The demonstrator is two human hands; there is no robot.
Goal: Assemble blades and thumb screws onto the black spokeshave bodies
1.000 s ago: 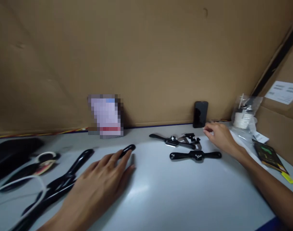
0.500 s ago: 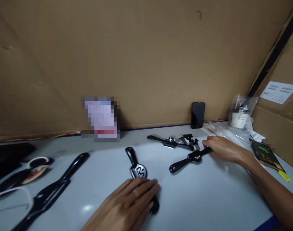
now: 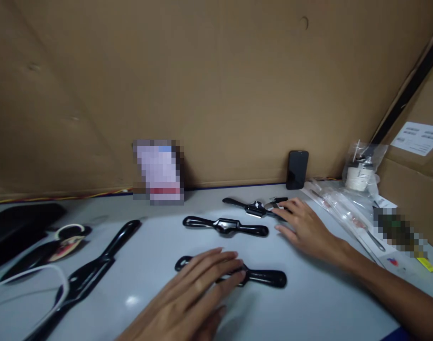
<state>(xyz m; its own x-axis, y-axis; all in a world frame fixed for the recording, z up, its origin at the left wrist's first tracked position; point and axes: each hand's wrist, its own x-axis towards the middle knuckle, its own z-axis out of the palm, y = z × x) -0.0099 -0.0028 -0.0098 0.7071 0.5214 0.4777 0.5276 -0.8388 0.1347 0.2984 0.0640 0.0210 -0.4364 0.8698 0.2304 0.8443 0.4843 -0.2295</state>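
Note:
Three black spokeshaves lie on the table in front of me. My left hand (image 3: 197, 291) is over the nearest spokeshave (image 3: 266, 278), fingers stretched out and covering its middle; whether it presses on the tool I cannot tell. A second spokeshave (image 3: 251, 230) lies crosswise behind it, untouched. Farther back, my right hand (image 3: 307, 225) reaches with spread fingers over the right end of the third spokeshave (image 3: 235, 204). Small dark and metal parts (image 3: 273, 205) lie beside that tool, partly behind my right fingers.
A larger black two-handled tool (image 3: 90, 279) lies at left, near a white cable (image 3: 62, 279) and a round picture tag (image 3: 65, 248). A phone (image 3: 297, 169) leans on the cardboard wall (image 3: 220, 94). Plastic-wrapped items (image 3: 344, 218) and a bagged cup (image 3: 360, 177) are at right.
The spokeshave my right hand held now lies behind the nearest one, released. That nearest one has turned crosswise under my left hand. My right hand has moved left, toward the small parts.

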